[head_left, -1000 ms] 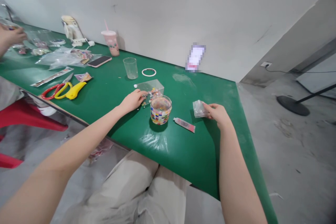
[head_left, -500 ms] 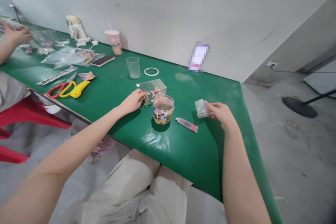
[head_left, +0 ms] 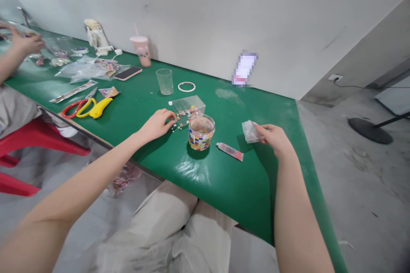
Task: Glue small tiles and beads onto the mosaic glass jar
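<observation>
My left hand (head_left: 158, 124) rests on the green table beside a spill of small coloured mosaic tiles (head_left: 180, 124). Its fingers are curved, with thumb and forefinger slightly apart at the tiles' edge. More tiles lie in and around a clear plastic box (head_left: 188, 103) tipped on its side. My right hand (head_left: 273, 138) pinches a small clear plastic bag (head_left: 250, 131) just above the table. Between my hands stands a glass jar (head_left: 200, 136) covered with coloured tiles around its outside. Right of the jar lies a glue tube (head_left: 229, 152).
Behind the box are a clear cup (head_left: 165, 82) and a white ring (head_left: 186, 87). Scissors (head_left: 86, 107), a phone (head_left: 128, 73), a pink drink cup (head_left: 141, 52) and plastic bags (head_left: 81, 68) lie left. Another person's hand (head_left: 27, 44) is at far left. A blurred screen (head_left: 244, 69) leans on the wall.
My left hand has drawn back slightly from the tipped box, and its thumb and forefinger have parted. My right hand still holds the bag. The whole view has shifted slightly.
</observation>
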A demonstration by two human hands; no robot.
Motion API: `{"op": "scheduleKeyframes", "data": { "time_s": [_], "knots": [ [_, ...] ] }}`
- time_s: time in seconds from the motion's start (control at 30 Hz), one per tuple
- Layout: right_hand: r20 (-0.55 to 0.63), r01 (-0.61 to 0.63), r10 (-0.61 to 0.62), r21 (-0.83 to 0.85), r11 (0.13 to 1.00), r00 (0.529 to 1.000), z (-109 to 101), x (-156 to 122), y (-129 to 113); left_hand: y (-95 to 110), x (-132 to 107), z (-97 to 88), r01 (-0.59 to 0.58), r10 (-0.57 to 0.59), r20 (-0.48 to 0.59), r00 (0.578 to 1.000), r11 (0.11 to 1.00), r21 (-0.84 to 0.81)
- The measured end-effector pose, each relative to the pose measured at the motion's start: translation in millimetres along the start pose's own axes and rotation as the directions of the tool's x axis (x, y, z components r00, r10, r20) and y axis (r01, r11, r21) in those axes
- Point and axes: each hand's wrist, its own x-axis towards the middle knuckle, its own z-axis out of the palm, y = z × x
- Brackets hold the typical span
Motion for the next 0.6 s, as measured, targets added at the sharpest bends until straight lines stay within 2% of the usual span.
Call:
{"op": "scheduleKeyframes", "data": {
  "time_s": [0.1,0.2,0.37,0.6],
  "knots": [
    [0.007,0.001,-0.001,0.003,1.0,1.0,-2.3,1.4,1.6,-1.1,1.1,1.1,0.003,-0.006,0.03,1.0,0.996,0.087],
    [0.012,-0.004,0.004,0.005,1.0,1.0,-5.5,2.6,2.6,-3.2,6.7,4.9,-0.053,0.039,0.101,0.994,0.989,0.141],
    [0.006,-0.016,0.016,0.013,1.0,1.0,-7.5,1.8,2.2,-6.6,15.7,9.0,-0.161,0.124,0.203,0.971,0.971,0.178],
    [-0.006,-0.055,0.055,0.04,0.998,0.998,-4.2,-0.9,1.8,-7.0,18.8,7.5,-0.244,0.181,0.28,0.943,0.947,0.211]
  ]
}}
